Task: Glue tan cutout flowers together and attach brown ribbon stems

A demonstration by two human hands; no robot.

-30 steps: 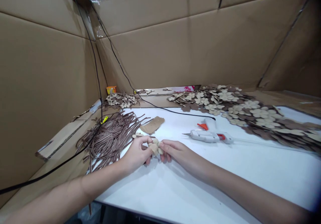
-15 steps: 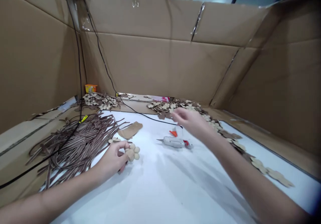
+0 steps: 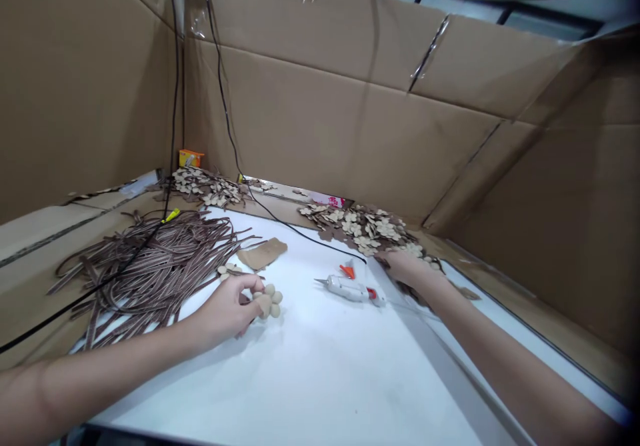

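Note:
My left hand (image 3: 235, 306) pinches a beige flower-shaped cutout (image 3: 271, 297) between thumb and fingers, just above the white board (image 3: 310, 366). Over on the right, my right hand (image 3: 406, 266) reaches down among the flower cutouts (image 3: 367, 227) at the edge of their pile. Its fingertips are blurred and partly hidden, so what they grip does not show. Between the hands lies a hot glue gun (image 3: 350, 289) with its nozzle to the left and an orange stand piece (image 3: 347, 271) beside it.
A heap of brown cords (image 3: 155, 266) covers the left side. Near it lie a tan scrap (image 3: 263, 254) and a few cutouts. More cutouts (image 3: 210, 186) and an orange-yellow box (image 3: 191, 158) sit at the back left. Cardboard walls (image 3: 310, 113) surround the board; a black cable (image 3: 295, 231) crosses it.
My right hand has moved right and down to the cutouts beyond the glue gun. My left hand still holds the flower cutout in nearly the same place. The view has tilted.

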